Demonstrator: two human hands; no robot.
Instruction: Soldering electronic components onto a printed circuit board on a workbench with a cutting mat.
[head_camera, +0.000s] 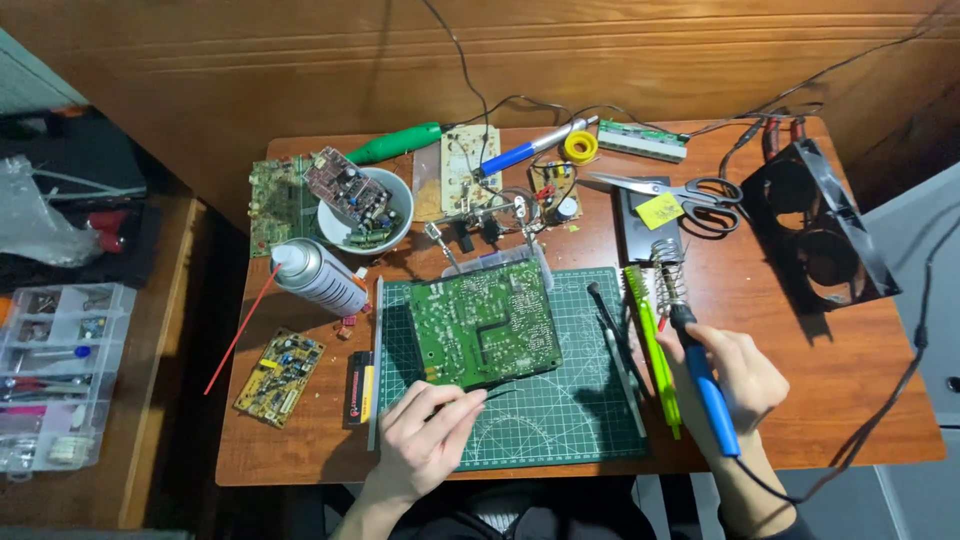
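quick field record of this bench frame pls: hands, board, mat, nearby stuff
left hand: pinches a thin wire at the near edge of the green circuit board
right hand: grips the blue soldering iron, tip at the coil stand
board: tilted in a clamp over the green cutting mat
left of mat: spray can, small yellow board
behind: white bowl of boards, scissors
right: black fan

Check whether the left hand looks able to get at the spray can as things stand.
Probably yes: the left hand sits at the green circuit board's near edge, and the spray can lies up-left with only small parts between, though the fingers pinch something thin.
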